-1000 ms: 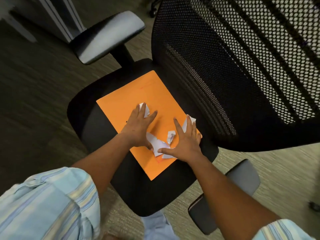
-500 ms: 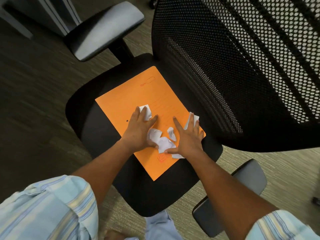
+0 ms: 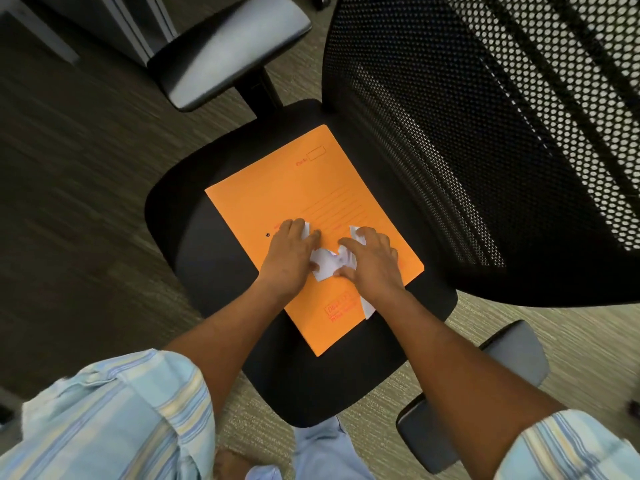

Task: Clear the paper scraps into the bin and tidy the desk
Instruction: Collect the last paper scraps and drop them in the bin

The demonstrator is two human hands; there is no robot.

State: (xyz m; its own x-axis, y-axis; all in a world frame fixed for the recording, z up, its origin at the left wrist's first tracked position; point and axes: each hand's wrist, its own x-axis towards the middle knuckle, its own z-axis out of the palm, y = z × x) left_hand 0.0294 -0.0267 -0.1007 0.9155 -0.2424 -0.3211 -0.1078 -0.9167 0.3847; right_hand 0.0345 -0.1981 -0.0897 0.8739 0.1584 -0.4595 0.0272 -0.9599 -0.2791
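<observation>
An orange folder (image 3: 277, 192) lies flat on the black seat (image 3: 194, 258) of an office chair. White paper scraps (image 3: 327, 265) are bunched on the folder between my hands. My left hand (image 3: 292, 252) curls over the scraps from the left, with one scrap showing under its fingers. My right hand (image 3: 369, 259) curls over them from the right, fingers bent around the pile. One more white scrap (image 3: 367, 308) pokes out below my right wrist at the folder's edge. No bin is in view.
The chair's black mesh backrest (image 3: 485, 133) rises at the right. Grey armrests stand at the upper left (image 3: 228, 50) and lower right (image 3: 491, 386). Carpet floor surrounds the chair. A grey cabinet base (image 3: 114, 19) is at the top left.
Both hands have slid toward each other and curled from flat to cupped, pushing the spread scraps into one bunch between them. The view has shifted slightly.
</observation>
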